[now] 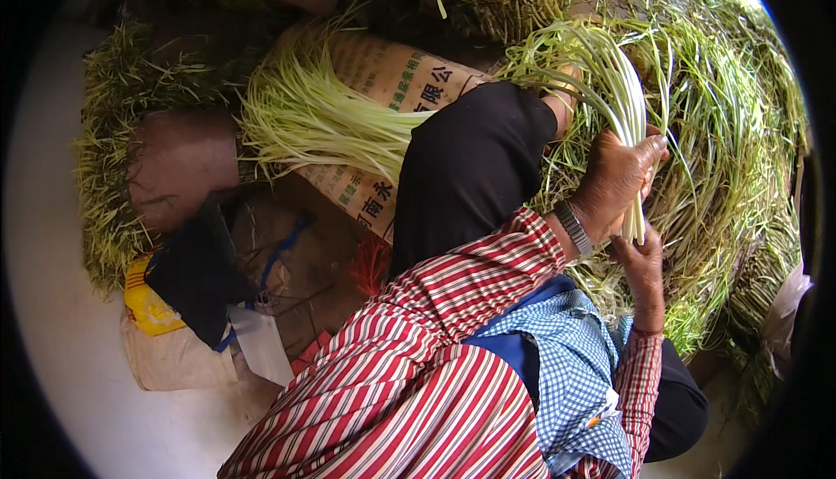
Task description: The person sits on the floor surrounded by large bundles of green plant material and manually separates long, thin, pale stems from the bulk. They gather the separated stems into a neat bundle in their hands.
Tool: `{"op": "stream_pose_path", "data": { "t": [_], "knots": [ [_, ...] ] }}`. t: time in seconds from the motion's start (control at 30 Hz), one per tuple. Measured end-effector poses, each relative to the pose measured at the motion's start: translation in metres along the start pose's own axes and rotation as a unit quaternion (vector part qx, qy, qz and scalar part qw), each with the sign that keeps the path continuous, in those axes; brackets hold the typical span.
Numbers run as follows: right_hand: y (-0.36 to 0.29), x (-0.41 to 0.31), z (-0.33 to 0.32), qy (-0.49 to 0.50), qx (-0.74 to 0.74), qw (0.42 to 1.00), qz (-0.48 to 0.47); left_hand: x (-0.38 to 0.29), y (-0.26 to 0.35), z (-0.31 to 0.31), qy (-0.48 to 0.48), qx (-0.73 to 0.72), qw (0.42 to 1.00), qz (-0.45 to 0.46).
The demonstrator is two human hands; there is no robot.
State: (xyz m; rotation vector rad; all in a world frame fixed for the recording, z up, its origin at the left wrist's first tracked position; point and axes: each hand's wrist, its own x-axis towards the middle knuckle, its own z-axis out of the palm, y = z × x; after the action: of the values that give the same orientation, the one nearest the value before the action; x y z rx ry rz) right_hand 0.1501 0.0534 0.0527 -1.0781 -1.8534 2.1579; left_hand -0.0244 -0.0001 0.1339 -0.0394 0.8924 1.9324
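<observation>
My left hand (617, 182), with a metal-banded watch on its wrist, grips a bunch of long pale green-white stalks (630, 110), probably garlic chives. Their leafy tops droop over towards the left, and the cut ends point down. At those lower ends is my right hand (643, 257), its fingers partly hidden behind the stalks, so its grip is unclear. Behind both hands rises a large heap of loose green stalks (712, 172). Left of my black-trousered knee (470, 165), a larger sheaf of pale stalks (339, 126) lies across a printed sack (385, 71), its ends hidden by the knee.
More greens (111, 152) are stacked along the left beside a pale floor (52, 250). A yellow plastic bag (147, 296), a black sheet-like piece (199, 273) and a tuft of red string (371, 267) lie lower left. A blue checked cloth (575, 361) covers my lap.
</observation>
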Motion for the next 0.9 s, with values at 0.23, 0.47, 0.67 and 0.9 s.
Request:
{"op": "stream_pose_path", "data": {
  "t": [0.23, 0.47, 0.67, 0.9],
  "knots": [
    [-0.037, -0.007, 0.003, 0.032, -0.077, 0.995, -0.049, -0.002, -0.003, -0.008, -0.009, 0.023, 1.000, 0.013],
    [-0.078, 0.005, 0.004, 0.000, -0.024, 0.997, -0.072, -0.010, -0.024, -0.016, -0.046, 0.216, 0.970, -0.102],
    [-0.047, 0.002, -0.001, -0.030, -0.132, 0.991, -0.021, -0.005, -0.015, -0.011, -0.001, 0.277, 0.961, -0.009],
    [0.022, 0.026, -0.012, 0.047, -0.223, 0.974, -0.003, 0.000, 0.005, -0.002, 0.020, 0.148, 0.989, 0.021]
  ]
}}
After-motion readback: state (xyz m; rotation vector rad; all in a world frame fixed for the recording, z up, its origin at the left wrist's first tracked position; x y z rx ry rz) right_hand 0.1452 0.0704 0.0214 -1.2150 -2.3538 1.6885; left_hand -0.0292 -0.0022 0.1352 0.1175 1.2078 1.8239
